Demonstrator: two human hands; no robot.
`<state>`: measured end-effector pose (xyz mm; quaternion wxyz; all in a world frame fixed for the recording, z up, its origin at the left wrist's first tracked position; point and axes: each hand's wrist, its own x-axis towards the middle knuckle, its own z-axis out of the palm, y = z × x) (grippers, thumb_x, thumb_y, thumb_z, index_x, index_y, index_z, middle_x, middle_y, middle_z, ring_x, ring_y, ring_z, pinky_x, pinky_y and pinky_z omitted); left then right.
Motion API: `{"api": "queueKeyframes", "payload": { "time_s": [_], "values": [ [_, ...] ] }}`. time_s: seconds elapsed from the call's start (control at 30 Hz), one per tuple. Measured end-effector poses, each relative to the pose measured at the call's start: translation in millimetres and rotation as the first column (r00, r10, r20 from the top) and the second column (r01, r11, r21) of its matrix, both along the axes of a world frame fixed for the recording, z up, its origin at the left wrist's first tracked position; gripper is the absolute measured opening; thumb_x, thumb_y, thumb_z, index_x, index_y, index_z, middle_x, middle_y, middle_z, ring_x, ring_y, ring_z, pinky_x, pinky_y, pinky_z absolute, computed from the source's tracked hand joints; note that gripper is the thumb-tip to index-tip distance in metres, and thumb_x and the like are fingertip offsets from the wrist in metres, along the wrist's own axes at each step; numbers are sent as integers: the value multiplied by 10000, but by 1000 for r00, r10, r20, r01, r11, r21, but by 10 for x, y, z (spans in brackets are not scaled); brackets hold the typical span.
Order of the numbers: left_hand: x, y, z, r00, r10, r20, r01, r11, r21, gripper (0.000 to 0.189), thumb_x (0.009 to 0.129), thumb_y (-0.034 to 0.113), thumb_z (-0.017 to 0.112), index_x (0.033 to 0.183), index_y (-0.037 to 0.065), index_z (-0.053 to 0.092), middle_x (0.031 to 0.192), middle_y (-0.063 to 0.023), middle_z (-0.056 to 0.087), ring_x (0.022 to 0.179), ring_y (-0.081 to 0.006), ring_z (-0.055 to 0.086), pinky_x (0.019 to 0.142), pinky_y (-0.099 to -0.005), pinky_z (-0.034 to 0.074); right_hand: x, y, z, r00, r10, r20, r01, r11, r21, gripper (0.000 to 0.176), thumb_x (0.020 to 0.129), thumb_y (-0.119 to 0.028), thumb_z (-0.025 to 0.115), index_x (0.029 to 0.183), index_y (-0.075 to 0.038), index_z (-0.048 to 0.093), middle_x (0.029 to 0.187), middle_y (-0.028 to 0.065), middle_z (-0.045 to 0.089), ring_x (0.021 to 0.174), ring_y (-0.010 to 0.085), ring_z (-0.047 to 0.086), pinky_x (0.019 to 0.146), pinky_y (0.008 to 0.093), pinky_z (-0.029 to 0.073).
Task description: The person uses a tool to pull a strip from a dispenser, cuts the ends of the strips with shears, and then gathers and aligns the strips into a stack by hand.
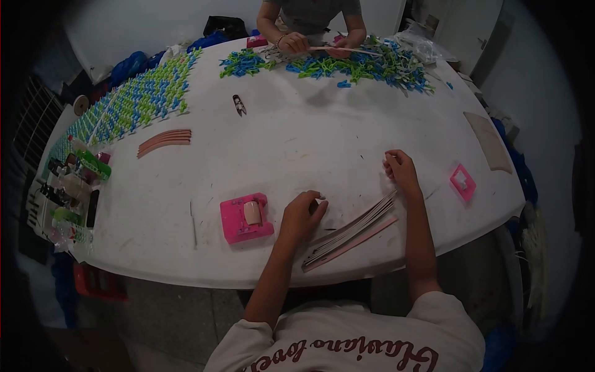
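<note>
My left hand (pixel 301 217) is over the table between a pink tape dispenser (pixel 234 230) and a stack of thin strips, its fingers curled and thumb drawn toward them. A small pale bit shows at its fingertips. My right hand (pixel 403 172) is raised past the far end of the strips, fingers bent into a pinch; I cannot tell what either hand holds. The stack of pale, dark-edged strips (pixel 353 228) lies slanted between my forearms, with one pinkish strip (pixel 353 243) along its near side. A beige roll (pixel 252 212) sits in the dispenser.
Opposite, a person (pixel 310 18) holds a pinkish strip behind piles of blue and green clips (pixel 334 65). Rows of clips (pixel 145 93) cover the left side. Thread snips (pixel 239 105), brown strips (pixel 164 142), a pink holder (pixel 463 183) and bottles (pixel 90 158) lie around.
</note>
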<state>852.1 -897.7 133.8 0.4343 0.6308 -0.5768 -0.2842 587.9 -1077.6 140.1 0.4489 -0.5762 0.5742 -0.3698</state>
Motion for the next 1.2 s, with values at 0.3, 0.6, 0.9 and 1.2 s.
{"api": "queueKeyframes", "payload": {
  "time_s": [0.3, 0.6, 0.9, 1.2],
  "values": [
    [-7, -2, -7, 1000, -2, -7, 2, 1000, -15, 258, 896, 210, 687, 1045, 6, 631, 810, -118, 633, 669, -230, 603, 669, -342, 494, -10, -15, -29, 1000, 4, 12, -4, 1000, -6, 232, 983, -214, 563, 1090, -20, 632, 804, 32, 644, 650, 96, 565, 588, 252, 485],
    [-3, -10, -25, 1000, -1, 13, 2, 1000, -14, 256, 896, 213, 688, 1038, 9, 630, 818, -122, 634, 678, -233, 611, 672, -341, 498, -37, -49, -83, 1000, 18, 11, -18, 1000, -8, 229, 982, -215, 564, 1087, -25, 634, 807, 30, 647, 656, 93, 568, 586, 250, 486],
    [-10, 2, -3, 1000, -4, 4, 4, 1000, -14, 253, 899, 211, 686, 1037, 6, 631, 824, -124, 635, 689, -232, 614, 675, -346, 499, -33, -56, -90, 999, 17, 29, -17, 1000, -24, 230, 985, -217, 567, 1084, -19, 631, 800, 30, 647, 644, 93, 565, 585, 245, 486],
    [-4, -8, -39, 1000, -2, -9, 1, 1000, -13, 256, 892, 216, 693, 1032, 8, 640, 813, -124, 635, 677, -228, 612, 666, -341, 497, -25, -28, -44, 1000, 14, 9, -14, 1000, -19, 236, 983, -220, 569, 1092, -19, 631, 801, 34, 648, 644, 94, 565, 589, 246, 490]
  ]
}}
